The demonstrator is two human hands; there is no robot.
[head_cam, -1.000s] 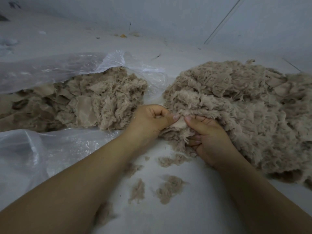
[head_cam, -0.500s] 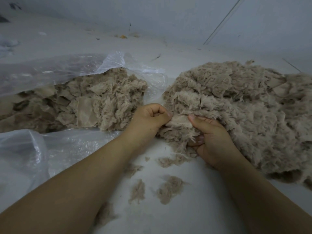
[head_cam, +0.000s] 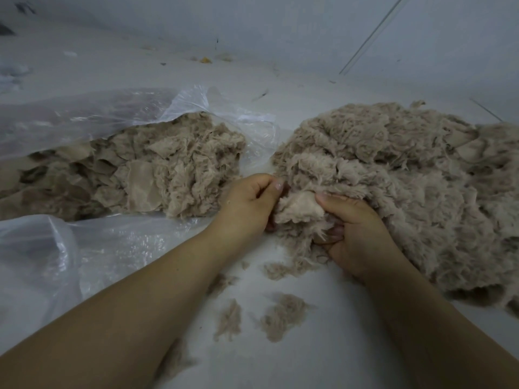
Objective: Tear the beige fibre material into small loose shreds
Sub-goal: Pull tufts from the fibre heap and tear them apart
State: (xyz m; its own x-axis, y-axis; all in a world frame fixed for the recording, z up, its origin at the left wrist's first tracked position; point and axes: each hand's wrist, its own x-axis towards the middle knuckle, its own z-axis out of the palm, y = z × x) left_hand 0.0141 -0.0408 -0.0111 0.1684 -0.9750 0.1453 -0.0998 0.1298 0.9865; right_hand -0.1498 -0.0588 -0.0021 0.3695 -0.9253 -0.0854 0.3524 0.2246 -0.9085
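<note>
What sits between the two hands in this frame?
In the head view, a pale wad of fibre spans the gap between the left hand and right hand; both pinch it at the edge of the big shredded pile.

Two hands meet over a white table (head_cam: 323, 357), the left hand (head_cam: 248, 204) and right hand (head_cam: 358, 234) both gripping a pale beige fibre piece (head_cam: 299, 207) at the edge of a large shredded pile (head_cam: 398, 175). A clear plastic bag (head_cam: 92, 119) of fibre lies to the left, with loose shreds (head_cam: 280, 315) scattered below.
</note>
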